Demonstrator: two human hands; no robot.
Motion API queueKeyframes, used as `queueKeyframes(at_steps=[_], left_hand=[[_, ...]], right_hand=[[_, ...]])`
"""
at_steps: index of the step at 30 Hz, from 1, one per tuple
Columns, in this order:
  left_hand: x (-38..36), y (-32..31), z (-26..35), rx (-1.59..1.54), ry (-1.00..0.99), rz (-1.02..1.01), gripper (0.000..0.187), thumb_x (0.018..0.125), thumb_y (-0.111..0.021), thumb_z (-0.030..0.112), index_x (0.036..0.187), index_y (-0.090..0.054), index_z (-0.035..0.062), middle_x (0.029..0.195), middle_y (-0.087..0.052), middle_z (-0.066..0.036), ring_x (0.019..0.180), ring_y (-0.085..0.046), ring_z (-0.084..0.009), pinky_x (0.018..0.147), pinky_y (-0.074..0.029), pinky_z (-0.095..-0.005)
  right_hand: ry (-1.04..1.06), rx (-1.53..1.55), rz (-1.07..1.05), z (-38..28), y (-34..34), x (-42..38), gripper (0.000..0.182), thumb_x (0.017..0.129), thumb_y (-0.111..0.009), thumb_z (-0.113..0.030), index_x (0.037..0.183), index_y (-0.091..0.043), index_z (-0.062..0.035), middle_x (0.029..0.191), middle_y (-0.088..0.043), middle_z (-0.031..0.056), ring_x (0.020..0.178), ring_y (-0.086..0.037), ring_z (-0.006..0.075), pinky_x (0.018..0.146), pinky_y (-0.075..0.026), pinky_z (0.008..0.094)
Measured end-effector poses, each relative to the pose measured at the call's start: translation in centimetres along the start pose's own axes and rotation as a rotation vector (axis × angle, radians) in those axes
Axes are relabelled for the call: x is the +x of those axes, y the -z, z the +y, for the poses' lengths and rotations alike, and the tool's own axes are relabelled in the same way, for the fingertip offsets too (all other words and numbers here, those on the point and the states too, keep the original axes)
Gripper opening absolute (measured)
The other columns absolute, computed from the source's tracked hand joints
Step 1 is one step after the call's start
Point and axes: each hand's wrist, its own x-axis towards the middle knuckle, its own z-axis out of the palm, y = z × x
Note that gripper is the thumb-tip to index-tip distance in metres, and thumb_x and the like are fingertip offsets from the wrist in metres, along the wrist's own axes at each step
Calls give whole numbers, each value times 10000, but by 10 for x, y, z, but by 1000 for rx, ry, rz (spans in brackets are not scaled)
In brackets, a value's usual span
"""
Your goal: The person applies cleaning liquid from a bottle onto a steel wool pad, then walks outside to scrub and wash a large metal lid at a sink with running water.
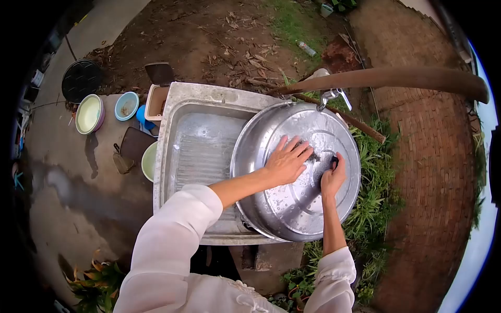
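Observation:
A large round metal lid, wet with drops, lies tilted over a wide metal vessel at the right end of the stone sink. My left hand presses on the lid's top with fingers spread over a dark scouring pad, mostly hidden under them. The fingers of my right hand are closed round the lid's black knob. Just beyond the lid's far edge stands a metal tap.
A ribbed washboard forms the sink's left part. A brown wooden pole crosses above the tap. On the left ground stand a pale green basin, a blue basin and a beige bin. Green plants grow along the right.

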Motion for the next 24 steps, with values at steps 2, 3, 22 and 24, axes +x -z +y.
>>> queueKeyframes(at_steps=[2, 3, 22, 24], left_hand=[[49, -7, -2, -14, 26, -75, 514, 911, -544, 341, 1368, -467, 118, 1450, -407, -118, 1363, -333, -328, 1097, -170, -650], [70, -8, -6, -14, 84, -93, 504, 913, -536, 342, 1363, -472, 123, 1450, -406, -120, 1366, -332, -323, 1085, -156, -679], [-5, -2, -44, -40, 440, 299, 540, 887, -572, 271, 1382, -454, 91, 1415, -411, -198, 1328, -370, -360, 1044, -253, -657], [-37, -7, -28, -155, 531, 430, 590, 871, -599, 273, 1397, -428, 68, 1428, -374, -238, 1322, -365, -383, 1023, -235, -687]], right_hand=[[2, -79, -7, -8, 2, 0, 505, 731, -422, 141, 1208, -540, 23, 1150, -604, 197, 1060, -590, 353, 926, -462, 382], [23, -110, -5, -8, 2, -1, 477, 741, -426, 122, 1193, -534, 15, 1130, -598, 198, 1044, -582, 367, 916, -457, 405], [-100, -243, 194, -6, -12, -3, 343, 801, -478, 52, 1136, -542, 7, 1023, -570, 191, 1012, -528, 369, 901, -416, 439], [-94, -216, 199, -5, -13, -3, 345, 800, -480, 56, 1136, -541, 12, 1028, -570, 194, 1015, -528, 372, 903, -416, 438]])
